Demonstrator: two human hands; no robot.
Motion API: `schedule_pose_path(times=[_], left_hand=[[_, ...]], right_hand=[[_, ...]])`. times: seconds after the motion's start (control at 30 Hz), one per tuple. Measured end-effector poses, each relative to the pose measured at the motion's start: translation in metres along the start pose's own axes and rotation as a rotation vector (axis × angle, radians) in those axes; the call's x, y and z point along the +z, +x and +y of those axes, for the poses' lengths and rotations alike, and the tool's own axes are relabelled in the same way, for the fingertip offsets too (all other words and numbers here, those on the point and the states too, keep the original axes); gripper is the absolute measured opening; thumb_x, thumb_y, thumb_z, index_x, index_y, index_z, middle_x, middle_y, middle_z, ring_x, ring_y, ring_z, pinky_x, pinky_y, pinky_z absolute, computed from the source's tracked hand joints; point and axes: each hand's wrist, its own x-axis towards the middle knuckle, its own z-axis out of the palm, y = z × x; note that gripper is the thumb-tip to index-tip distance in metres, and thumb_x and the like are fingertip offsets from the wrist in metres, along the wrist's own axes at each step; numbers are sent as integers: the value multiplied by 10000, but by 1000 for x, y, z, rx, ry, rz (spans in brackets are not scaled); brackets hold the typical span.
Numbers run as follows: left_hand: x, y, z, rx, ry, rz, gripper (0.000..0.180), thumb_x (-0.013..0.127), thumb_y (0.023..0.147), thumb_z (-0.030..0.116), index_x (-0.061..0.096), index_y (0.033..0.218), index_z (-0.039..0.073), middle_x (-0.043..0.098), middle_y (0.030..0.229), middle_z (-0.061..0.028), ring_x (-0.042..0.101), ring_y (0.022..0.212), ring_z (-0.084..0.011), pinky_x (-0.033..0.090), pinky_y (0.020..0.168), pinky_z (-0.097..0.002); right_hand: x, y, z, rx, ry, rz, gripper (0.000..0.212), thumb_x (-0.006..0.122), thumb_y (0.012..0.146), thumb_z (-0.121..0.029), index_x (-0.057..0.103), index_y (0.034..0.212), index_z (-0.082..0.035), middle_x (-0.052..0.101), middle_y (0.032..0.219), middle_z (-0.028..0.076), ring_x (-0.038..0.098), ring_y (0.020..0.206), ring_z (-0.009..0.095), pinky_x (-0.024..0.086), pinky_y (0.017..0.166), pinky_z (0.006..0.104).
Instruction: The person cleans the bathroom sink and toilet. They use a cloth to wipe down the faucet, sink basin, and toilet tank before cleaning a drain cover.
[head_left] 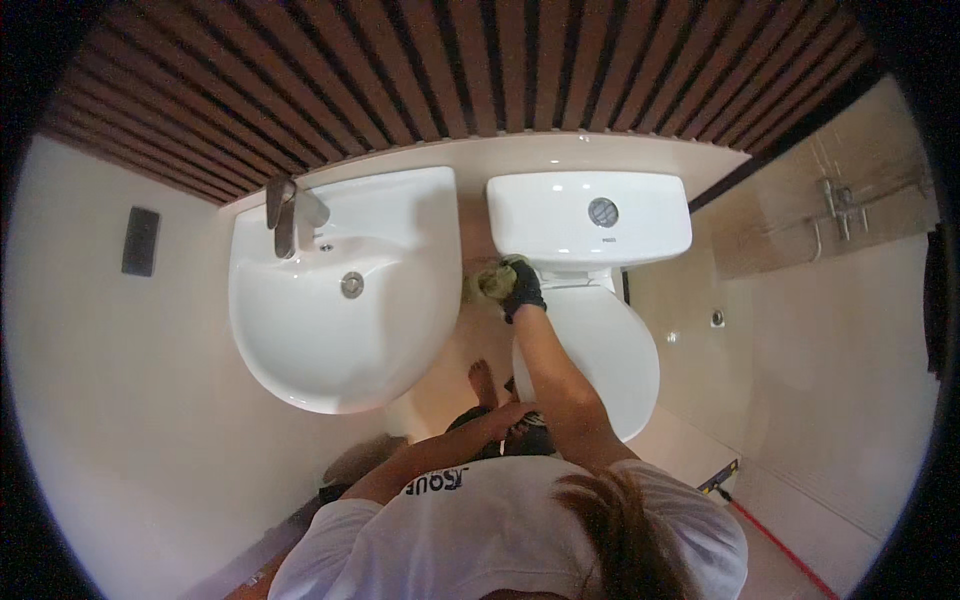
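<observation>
My right hand (523,287), in a black glove, reaches down into the gap between the washbasin and the toilet. Its fingers are closed on a crumpled yellow-green cloth (491,283). The hand is beside the toilet's hinge area, just below the white cistern (590,215). My right forearm passes over the closed white toilet lid (600,345). Bent across in front of my body, my left arm ends in my left hand (518,414), close to my knees and partly behind the right arm. Its fingers cannot be made out.
A white washbasin (300,340) with a metal tap (287,220) stands to the left. Brown slats (500,70) line the far wall. To the right are a shower fixture (843,210) and a red-handled floor tool (775,545). My bare foot (483,383) shows below the basin.
</observation>
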Motion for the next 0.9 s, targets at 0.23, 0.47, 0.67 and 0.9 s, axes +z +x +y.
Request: schedule_pose_path(times=[0.23,0.47,0.67,0.9], left_hand=[[1,14,-21,137,-155,97,316,579,764,411,571,804,97,494,619,10,411,479,-106,316,405,-242],[-12,32,-25,119,-75,0,326,604,736,400,584,870,103,525,678,0,440,512,-108,346,417,-259],[-3,14,-20,74,-141,34,274,596,745,391,582,815,126,485,622,28,394,469,-74,291,367,-210],[1,8,-22,127,-69,105,275,571,766,391,572,756,115,481,619,30,381,442,-71,288,342,-207]], right_hand=[[5,-77,-108,-277,-532,-273,407,553,760,-45,462,1153,8,553,1041,74,538,875,158,456,763,259],[57,-20,-117,-983,-1851,-77,427,589,638,-86,523,1056,-30,540,1058,179,491,986,353,394,848,408],[177,-13,-42,-1372,-1628,-321,280,552,733,-148,606,1001,-86,550,1082,152,495,1020,311,385,890,357],[196,13,-20,-961,-1798,-250,382,468,769,-188,484,1145,-119,388,1262,154,367,1140,341,317,936,460]])
